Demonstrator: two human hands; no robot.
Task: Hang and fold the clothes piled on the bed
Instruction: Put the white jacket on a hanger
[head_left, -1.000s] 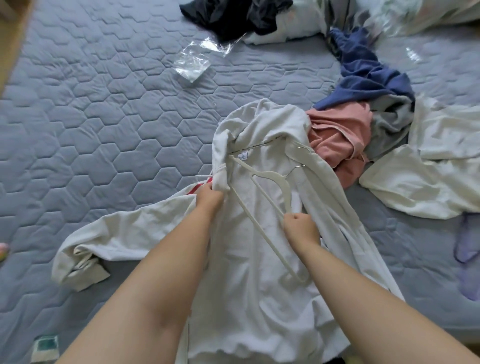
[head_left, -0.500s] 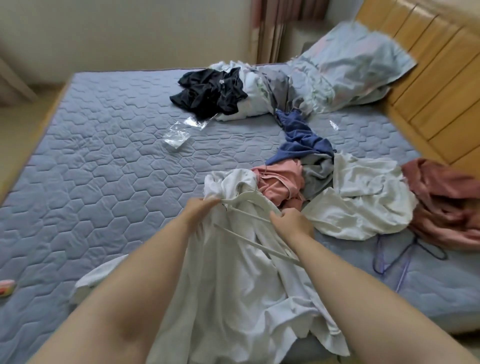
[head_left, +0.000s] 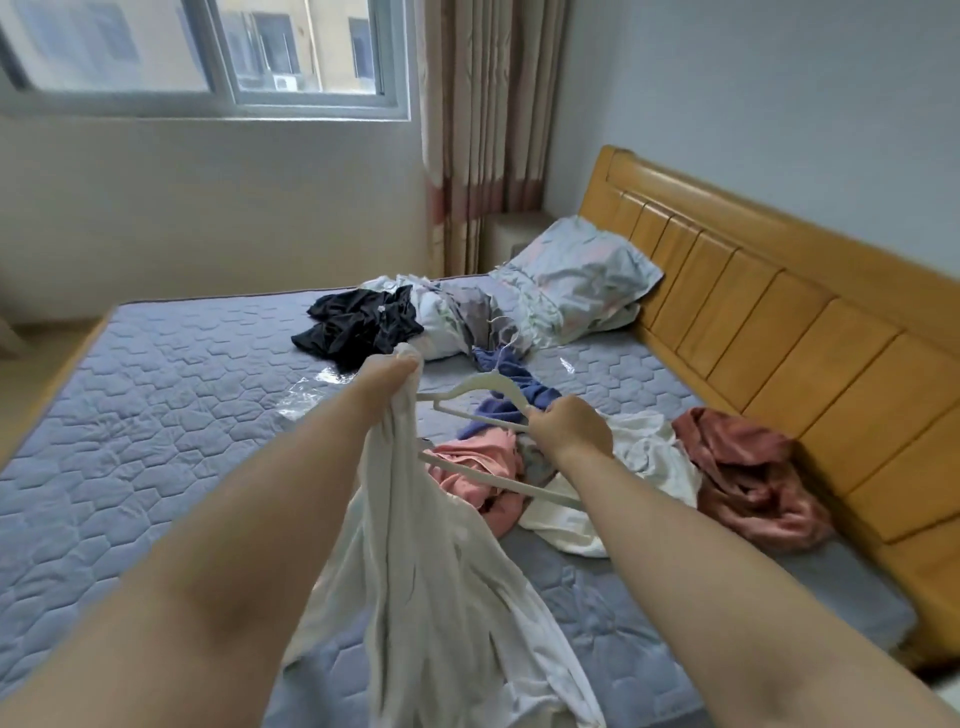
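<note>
Clothes lie scattered over the far and right parts of a bed (head_left: 156, 415) covered in a grey-blue quilted pad with a hexagon stitch pattern. A wooden headboard (head_left: 779, 322) of honey-coloured panels runs along the right side, with a pale patterned pillow (head_left: 582, 270) leaning against its far end. Beyond the bed stand a plain wall, a window (head_left: 208, 47) at upper left and a striped curtain (head_left: 483, 130) in the far corner.

On the pad: a black garment (head_left: 358, 327) far centre, a blue garment (head_left: 498, 410) behind the hands, a pink garment (head_left: 478, 467) just beside a white garment (head_left: 649, 457), and a dusty-rose garment (head_left: 748, 478) near the headboard. A clear plastic bag (head_left: 311, 395) lies left of the pile.

A white shirt (head_left: 426, 571), thin and creased, is raised above the near part of the bed. The left hand (head_left: 389, 379) grips its bunched top edge, fingers curled round the cloth; the rest hangs down in long folds. The right hand (head_left: 569, 431) is closed round one shoulder of a white hanger (head_left: 483, 389). The hanger's left end reaches the shirt; its hook points away from the person.
</note>
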